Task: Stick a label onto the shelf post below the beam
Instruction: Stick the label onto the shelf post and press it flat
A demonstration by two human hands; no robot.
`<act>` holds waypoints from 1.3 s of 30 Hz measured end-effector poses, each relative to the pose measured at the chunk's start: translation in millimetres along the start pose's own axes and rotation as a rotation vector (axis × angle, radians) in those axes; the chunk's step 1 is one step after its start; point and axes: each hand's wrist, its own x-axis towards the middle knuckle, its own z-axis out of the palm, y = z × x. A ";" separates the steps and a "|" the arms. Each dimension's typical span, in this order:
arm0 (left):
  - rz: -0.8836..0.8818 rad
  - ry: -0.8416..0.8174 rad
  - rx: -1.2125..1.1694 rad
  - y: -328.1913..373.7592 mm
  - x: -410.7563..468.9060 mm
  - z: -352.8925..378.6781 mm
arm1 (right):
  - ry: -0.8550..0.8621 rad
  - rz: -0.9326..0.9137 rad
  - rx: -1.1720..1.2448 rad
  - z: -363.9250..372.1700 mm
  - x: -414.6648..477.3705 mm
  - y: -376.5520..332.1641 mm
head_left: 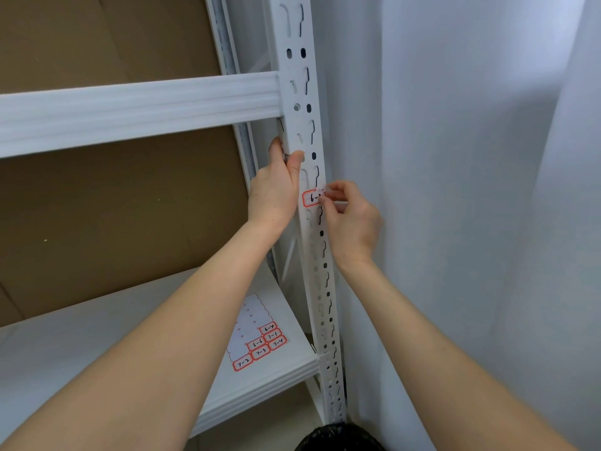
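Observation:
A white slotted shelf post (300, 92) rises up the middle, and a white beam (140, 110) joins it from the left. Below the beam a red-bordered white label (311, 198) with handwritten digits lies against the front of the post. My right hand (349, 222) pinches the label's right end at the post's right edge. My left hand (276, 187) grips the post's left edge just above the label, thumb on the front face.
A label sheet (257, 333) with several red-bordered labels lies on the white lower shelf (130, 353). Brown cardboard (113, 206) backs the shelf. A grey-white wall (471, 190) stands close on the right. A dark round object (338, 439) sits at the bottom.

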 end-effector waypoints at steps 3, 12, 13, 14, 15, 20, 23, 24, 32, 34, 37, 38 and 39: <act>-0.005 -0.001 0.001 0.6 0.3 -0.6 | 0.014 -0.044 0.020 1.5 -3.2 0.4; -0.011 0.009 0.016 0.8 0.7 0.7 | 0.068 -0.052 0.020 8.9 -3.2 3.8; -0.015 0.011 0.019 0.6 0.4 0.7 | 0.068 -0.048 0.013 9.6 -3.1 3.7; -0.016 0.011 0.022 -0.2 0.4 1.4 | 0.065 -0.050 -0.001 10.4 -3.0 3.9; -0.019 0.011 0.025 -0.5 0.2 1.8 | 0.061 -0.062 -0.020 11.3 -3.4 4.4; -0.018 0.000 0.023 0.9 0.2 0.7 | 0.028 -0.042 -0.014 7.8 -2.9 6.3; -0.004 -0.004 0.004 2.0 0.0 -1.5 | 0.027 -0.032 0.020 4.5 -1.0 3.9; -0.003 -0.003 -0.007 1.9 -0.1 -1.6 | 0.033 -0.048 0.021 4.2 -1.2 3.4; -0.017 -0.005 -0.005 1.9 -1.0 -0.9 | 0.071 -0.063 -0.003 7.4 -0.9 3.4; -0.024 -0.002 0.000 1.3 -0.8 0.0 | 0.068 -0.061 -0.044 8.1 0.1 2.3; -0.026 -0.002 0.010 2.3 -1.3 -0.1 | 0.049 -0.078 -0.119 8.7 3.5 3.0; -0.029 -0.002 0.010 2.5 -1.4 -0.4 | 0.043 -0.095 -0.138 8.9 3.9 3.9; -0.030 -0.002 0.008 2.9 -1.4 -0.9 | 0.042 -0.113 -0.151 8.8 3.8 4.5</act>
